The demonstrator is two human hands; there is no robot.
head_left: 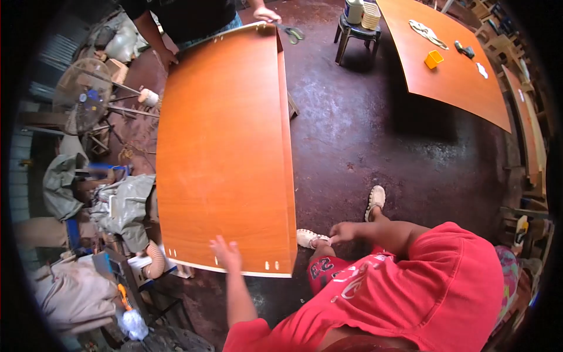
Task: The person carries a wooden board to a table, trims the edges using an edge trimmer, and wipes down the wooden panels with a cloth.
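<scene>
A large orange-brown wood-grain board [226, 146] with a pale edge stretches away from me, and a second layer shows along its right side. My left hand [227, 255] is open at the near end, fingers apart and slightly blurred, over or touching the surface close to the pale edge. Small whitish marks lie along that end. My right hand [345, 233] hangs near my knee, right of the board. Its fingers are curled together; whatever they hold, if anything, is too small to make out.
Across the board stands a co-worker [187, 20], one hand near scissors [292, 33]. A second board [451, 76] at the right carries a yellow container [433, 59], a cloth and a drill-like tool. A fan [85, 97] and covered clutter line the left; a stool [358, 34] holds containers.
</scene>
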